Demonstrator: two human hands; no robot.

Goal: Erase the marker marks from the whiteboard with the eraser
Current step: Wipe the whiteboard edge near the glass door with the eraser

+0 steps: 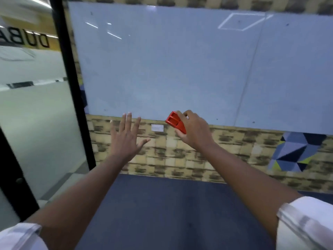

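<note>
Now the right hand (193, 129) grips the red eraser (175, 122) at the lower edge of the whiteboard (171, 60). Beside it, the left hand (126, 138) is open with fingers spread, holding nothing, arm stretched forward.

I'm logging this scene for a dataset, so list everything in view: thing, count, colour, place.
whiteboard: one, pale blue-white, on the wall ahead; only faint specks visible.
eraser: one, red, at the whiteboard's lower edge, held.
wall tiles: many, tan and mottled brown, below the whiteboard.
geometric panel: one, blue with some green, lower right of wall.
white plate: one, on the tiles between the hands.
glass door: one, black frame, left.
floor: dark blue, below.
left hand: open, empty, fingers spread.
right hand: gripping the eraser.
sleeves: two, white, bottom corners.
</note>
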